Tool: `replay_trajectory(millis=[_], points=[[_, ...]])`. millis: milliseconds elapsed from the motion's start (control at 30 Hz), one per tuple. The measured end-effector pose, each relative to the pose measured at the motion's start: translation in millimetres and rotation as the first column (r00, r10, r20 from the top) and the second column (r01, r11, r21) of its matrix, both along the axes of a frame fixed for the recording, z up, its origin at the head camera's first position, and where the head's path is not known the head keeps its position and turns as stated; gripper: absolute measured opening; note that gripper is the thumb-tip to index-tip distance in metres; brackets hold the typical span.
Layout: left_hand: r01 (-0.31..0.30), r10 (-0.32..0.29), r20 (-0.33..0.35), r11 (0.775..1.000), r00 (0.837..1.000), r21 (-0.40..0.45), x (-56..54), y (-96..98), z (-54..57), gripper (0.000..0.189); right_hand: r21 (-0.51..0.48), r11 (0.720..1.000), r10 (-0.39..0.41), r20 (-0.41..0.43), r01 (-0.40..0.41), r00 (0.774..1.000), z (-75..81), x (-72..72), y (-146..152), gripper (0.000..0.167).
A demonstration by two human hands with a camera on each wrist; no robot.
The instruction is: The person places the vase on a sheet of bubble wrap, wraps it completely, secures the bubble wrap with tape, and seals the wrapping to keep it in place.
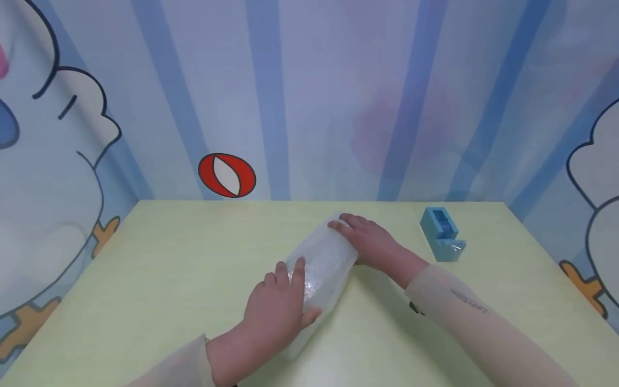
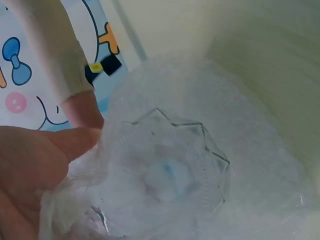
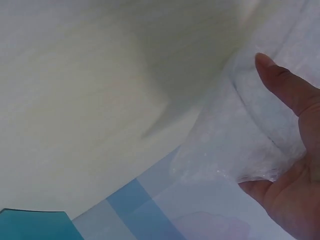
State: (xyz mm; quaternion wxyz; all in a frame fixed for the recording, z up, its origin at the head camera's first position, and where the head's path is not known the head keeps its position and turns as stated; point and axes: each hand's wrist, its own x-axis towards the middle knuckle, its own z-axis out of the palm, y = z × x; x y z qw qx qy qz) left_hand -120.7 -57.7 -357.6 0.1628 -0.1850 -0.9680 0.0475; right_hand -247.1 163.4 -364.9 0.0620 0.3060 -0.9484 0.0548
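A long bundle of cloudy bubble wrap [image 1: 326,269] slants across the middle of the table in the head view. Seen through its flared open end in the left wrist view is a clear glass [image 2: 165,175] with a zigzag, faceted rim. My left hand [image 1: 275,306] grips the near part, its fingers spread over the top and its thumb along the side. At the far end, my right hand [image 1: 369,239] holds the wrap between thumb and fingers. The right wrist view shows that thumb [image 3: 285,82] lying on the plastic.
A blue tape dispenser [image 1: 440,239] stands at the back right of the pale yellow table [image 1: 193,258], beyond my right forearm. Behind the table rises a striped cartoon backdrop [image 1: 329,97], which also covers both sides.
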Motion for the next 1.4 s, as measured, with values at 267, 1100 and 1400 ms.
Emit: replay_trajectory(millis=[267,1100,1400], points=[[-0.018,0.014,0.117,0.999,0.993,0.036,9.8,6.0,2.8,0.074,0.036,0.997,0.064,0.033,-0.065,0.997,-0.8,-16.7,-9.2,0.071],[0.207,-0.298,0.370,0.942,0.880,0.266,-34.7,-17.8,43.1,0.036,0.225,0.949,0.211,0.066,-0.220,0.975,22.3,-31.5,-30.4,0.059],[0.247,-0.517,0.354,0.773,0.779,0.585,-73.3,-21.4,14.4,0.065,0.234,0.947,0.212,0.066,-0.222,0.975,23.3,-32.3,-36.3,0.058]])
